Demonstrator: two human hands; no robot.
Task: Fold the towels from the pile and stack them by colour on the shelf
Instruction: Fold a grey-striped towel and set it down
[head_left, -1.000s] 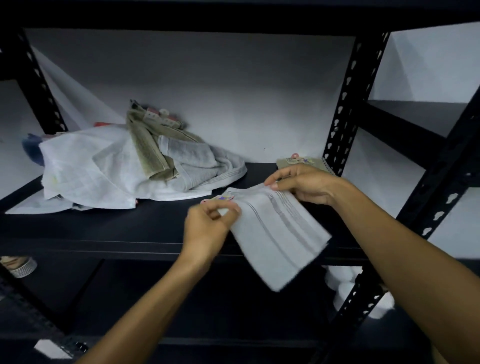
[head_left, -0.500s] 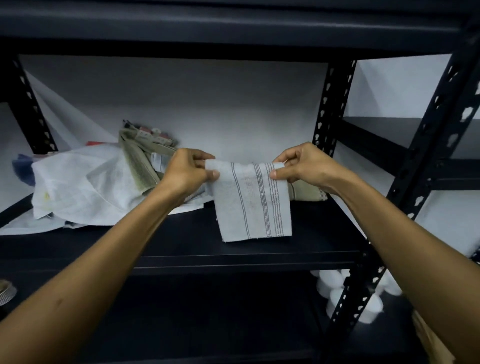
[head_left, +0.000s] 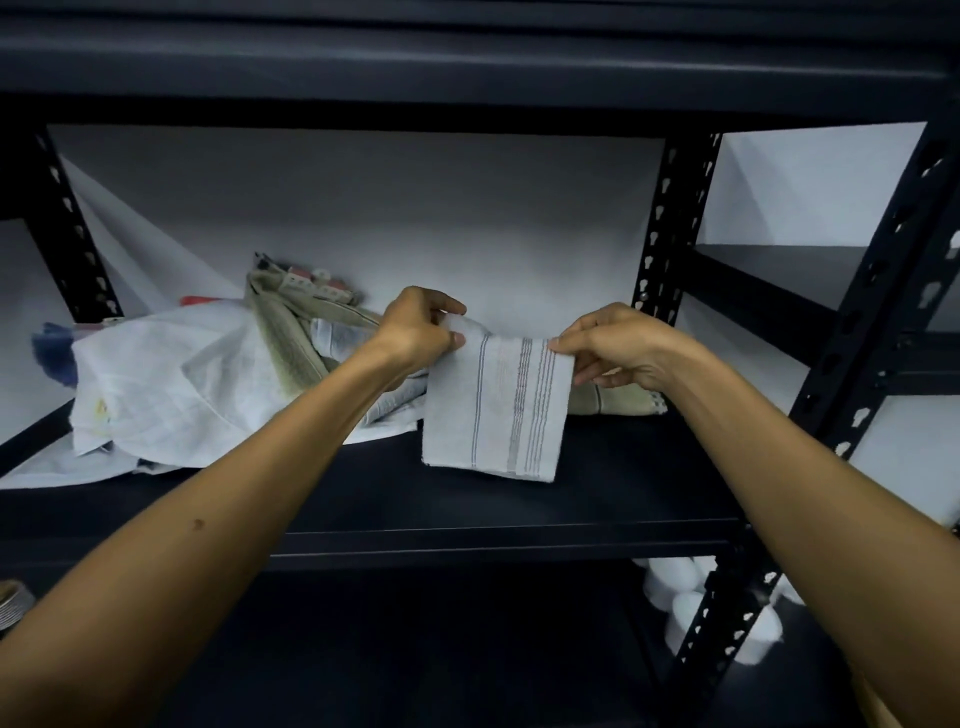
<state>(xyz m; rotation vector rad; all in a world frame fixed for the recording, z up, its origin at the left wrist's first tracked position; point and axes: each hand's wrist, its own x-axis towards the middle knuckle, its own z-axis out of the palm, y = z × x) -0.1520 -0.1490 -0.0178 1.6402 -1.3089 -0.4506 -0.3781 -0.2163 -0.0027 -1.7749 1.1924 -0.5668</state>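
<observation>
Nearest the camera, two bare forearms reach up and forward from the bottom corners toward the middle shelf (head_left: 363, 499) of a black metal rack. Below that shelf, in the dim lower level at the right, stand several white cups (head_left: 675, 587); at the far left edge a stack of ribbed discs (head_left: 13, 603) is only partly in frame.

The left hand (head_left: 415, 335) pinches the upper left corner of a white striped towel (head_left: 493, 410) between thumb and curled fingers. The right hand (head_left: 618, 345) pinches the upper right corner the same way, thumb on the near face and fingers bent behind. Held by these two corners, the towel hangs as a folded rectangle with thin grey stripes running top to bottom; its lower edge reaches the shelf or hangs just above it, I cannot tell which.

Just behind the right hand, a folded beige towel (head_left: 618, 400) lies flat on the shelf beside the rack's rear right post (head_left: 670, 223). Behind and left of the left hand sits the pile (head_left: 171, 384) of unfolded cloths: a large white one in front, an olive one draped over it, a blue scrap at the far left. Beyond everything is a plain white wall (head_left: 389, 208)
</observation>
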